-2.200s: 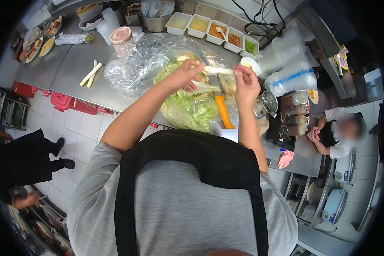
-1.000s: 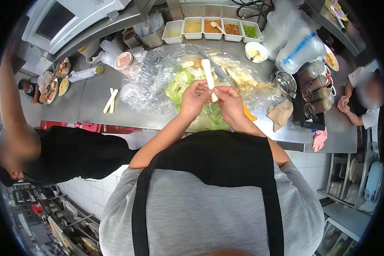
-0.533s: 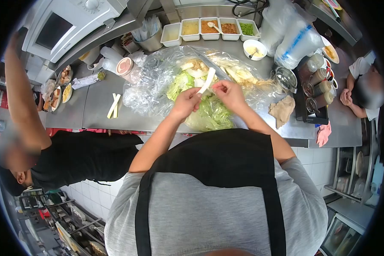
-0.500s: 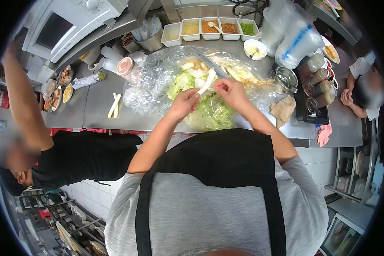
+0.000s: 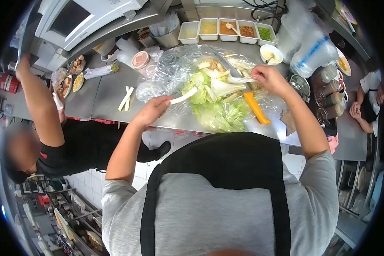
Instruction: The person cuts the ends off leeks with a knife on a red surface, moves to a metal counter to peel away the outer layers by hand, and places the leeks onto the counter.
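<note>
My left hand (image 5: 154, 110) is closed on one end of a short white leek stalk (image 5: 184, 96), held out over the counter's front. Between the thumb and fingers of my right hand (image 5: 269, 80) is a thin whitish leaf strip (image 5: 242, 80), hanging over the vegetable pile. Below lie green lettuce leaves (image 5: 222, 114) and pale vegetable trimmings (image 5: 222, 88) on a clear plastic bag (image 5: 160, 70). A knife with a yellow handle (image 5: 257, 107) rests across the pile, its blade partly hidden. Two cut leek stalks (image 5: 126, 99) lie crossed on the left.
White tubs of chopped ingredients (image 5: 209, 30) line the back, beside a small white bowl (image 5: 271, 54). A sauce bottle rack (image 5: 328, 98) stands right. A co-worker (image 5: 42, 106) reaches up at left; another person's hands (image 5: 357, 112) rest at the far right.
My hands have moved apart, left hand leftward with the stalk, right hand rightward with the strip. The knife's yellow handle now shows. The left co-worker's arm has shifted.
</note>
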Tool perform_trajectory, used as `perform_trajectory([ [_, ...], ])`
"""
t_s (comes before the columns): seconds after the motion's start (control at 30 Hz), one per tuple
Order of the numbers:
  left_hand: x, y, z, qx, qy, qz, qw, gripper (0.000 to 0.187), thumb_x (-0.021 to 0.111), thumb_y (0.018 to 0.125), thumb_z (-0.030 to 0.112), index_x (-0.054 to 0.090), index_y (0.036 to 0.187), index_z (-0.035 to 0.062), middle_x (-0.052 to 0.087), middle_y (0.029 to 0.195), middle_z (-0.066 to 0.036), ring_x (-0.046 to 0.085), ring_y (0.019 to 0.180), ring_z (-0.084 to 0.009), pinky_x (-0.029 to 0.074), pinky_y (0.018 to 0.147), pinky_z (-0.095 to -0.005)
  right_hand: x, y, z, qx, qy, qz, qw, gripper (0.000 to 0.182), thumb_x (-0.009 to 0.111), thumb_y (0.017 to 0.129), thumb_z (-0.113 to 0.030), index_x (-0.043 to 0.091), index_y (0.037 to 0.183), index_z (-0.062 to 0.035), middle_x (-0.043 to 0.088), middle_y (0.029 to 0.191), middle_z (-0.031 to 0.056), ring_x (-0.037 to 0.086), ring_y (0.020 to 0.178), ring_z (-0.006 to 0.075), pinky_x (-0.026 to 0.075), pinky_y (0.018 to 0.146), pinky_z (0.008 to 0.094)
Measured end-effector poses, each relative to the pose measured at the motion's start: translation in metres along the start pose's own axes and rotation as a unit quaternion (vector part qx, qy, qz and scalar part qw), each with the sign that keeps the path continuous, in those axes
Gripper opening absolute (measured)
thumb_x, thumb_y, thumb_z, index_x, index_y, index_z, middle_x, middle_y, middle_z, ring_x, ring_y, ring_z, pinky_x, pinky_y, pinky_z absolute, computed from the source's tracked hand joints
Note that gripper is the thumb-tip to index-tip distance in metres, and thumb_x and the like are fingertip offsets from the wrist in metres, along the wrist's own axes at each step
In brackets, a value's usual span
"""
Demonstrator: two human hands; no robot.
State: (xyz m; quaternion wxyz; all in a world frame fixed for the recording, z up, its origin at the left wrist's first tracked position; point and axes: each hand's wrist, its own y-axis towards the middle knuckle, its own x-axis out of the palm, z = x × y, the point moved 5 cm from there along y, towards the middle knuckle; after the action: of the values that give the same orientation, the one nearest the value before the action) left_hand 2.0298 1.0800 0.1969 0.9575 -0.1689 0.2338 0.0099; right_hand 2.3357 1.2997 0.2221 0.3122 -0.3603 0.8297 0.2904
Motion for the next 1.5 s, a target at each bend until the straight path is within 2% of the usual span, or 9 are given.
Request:
perform_trajectory([
  [0.17,-0.012,-0.016,0.027,0.034,0.112,0.059,0.991,0.027,0.047,0.094,0.019,0.056,0.115,0.0049,0.045,0.068,0.003,0.043,0.063,-0.0074,0.038,0.058,-0.0240,0.019,0.011,-0.028,-0.133,-0.187,0.008,0.973,0.019,0.064,0.078,-0.007,0.067,0.097,-0.0064,0.059,0.100,0.0095,0.056,0.094,0.0262,0.045,0.081,0.0354],
  [0.2,-0.009,-0.011,0.028,0.158,0.159,0.107,0.969,0.025,0.049,0.092,0.013,0.057,0.113,0.0038,0.054,0.077,-0.005,0.054,0.075,-0.0170,0.043,0.070,-0.0311,0.029,0.016,-0.037,-0.120,-0.165,0.011,0.979,0.030,0.067,0.076,-0.011,0.066,0.106,-0.0105,0.056,0.109,0.0084,0.052,0.102,0.0267,0.042,0.087,0.0367],
  [0.33,0.014,-0.013,0.071,0.163,0.290,0.139,0.933,0.024,0.055,0.085,0.011,0.058,0.109,0.0062,0.058,0.095,-0.015,0.057,0.088,-0.0341,0.046,0.077,-0.0402,0.069,0.027,-0.086,-0.146,0.036,-0.012,0.989,0.042,0.070,0.076,-0.014,0.060,0.117,-0.0142,0.058,0.100,0.0082,0.057,0.086,0.0235,0.047,0.078,0.0340],
  [0.57,0.032,-0.020,0.091,0.278,0.444,0.257,0.812,0.029,0.061,0.080,0.009,0.058,0.109,0.0085,0.050,0.080,-0.009,0.055,0.073,-0.0278,0.046,0.062,-0.0392,0.094,0.029,-0.081,-0.068,0.145,0.050,0.986,0.028,0.074,0.072,-0.013,0.057,0.095,-0.0071,0.056,0.075,0.0065,0.058,0.064,0.0195,0.046,0.059,0.0318],
  [0.83,0.041,-0.023,0.088,0.321,0.472,0.298,0.765,0.032,0.061,0.079,0.010,0.057,0.110,0.0088,0.051,0.081,-0.009,0.055,0.073,-0.0275,0.045,0.061,-0.0368,0.091,0.026,-0.074,-0.007,0.147,0.080,0.986,0.031,0.077,0.070,-0.013,0.056,0.091,-0.0058,0.062,0.083,0.0053,0.062,0.073,0.0157,0.050,0.068,0.0294],
  [1.1,-0.132,-0.056,-0.060,-0.031,0.294,0.590,0.751,0.018,0.056,0.085,0.017,0.058,0.099,0.0068,0.056,0.095,-0.015,0.056,0.088,-0.0360,0.045,0.076,-0.0447,0.070,0.005,-0.061,-0.001,0.082,0.146,0.986,0.033,0.074,0.074,-0.017,0.057,0.100,-0.0065,0.062,0.095,0.0082,0.060,0.083,0.0200,0.048,0.069,0.0314],
  [1.37,-0.220,-0.034,-0.257,-0.195,0.205,0.562,0.777,0.025,0.060,0.082,0.024,0.063,0.099,0.0062,0.058,0.103,-0.019,0.056,0.097,-0.0359,0.046,0.084,-0.0434,0.078,-0.016,-0.042,0.026,0.049,0.132,0.990,0.022,0.070,0.075,-0.012,0.060,0.093,-0.0059,0.061,0.092,0.0089,0.058,0.082,0.0247,0.047,0.071,0.0338],
  [1.43,-0.223,-0.019,-0.263,-0.283,0.164,0.466,0.822,0.034,0.057,0.085,0.033,0.061,0.110,0.0101,0.054,0.119,-0.016,0.050,0.110,-0.0360,0.041,0.091,-0.0459,0.071,-0.021,-0.043,0.024,-0.025,0.147,0.989,0.023,0.069,0.073,-0.010,0.060,0.094,-0.0061,0.060,0.094,0.0099,0.056,0.086,0.0273,0.046,0.075,0.0357],
  [1.5,-0.210,-0.010,-0.239,-0.366,0.260,0.436,0.780,0.036,0.056,0.085,0.036,0.060,0.114,0.0151,0.045,0.130,-0.012,0.040,0.121,-0.0336,0.035,0.095,-0.0532,0.057,-0.029,-0.043,0.043,-0.132,0.160,0.977,0.024,0.069,0.072,-0.009,0.060,0.094,-0.0062,0.059,0.096,0.0109,0.054,0.090,0.0298,0.045,0.079,0.0377],
])
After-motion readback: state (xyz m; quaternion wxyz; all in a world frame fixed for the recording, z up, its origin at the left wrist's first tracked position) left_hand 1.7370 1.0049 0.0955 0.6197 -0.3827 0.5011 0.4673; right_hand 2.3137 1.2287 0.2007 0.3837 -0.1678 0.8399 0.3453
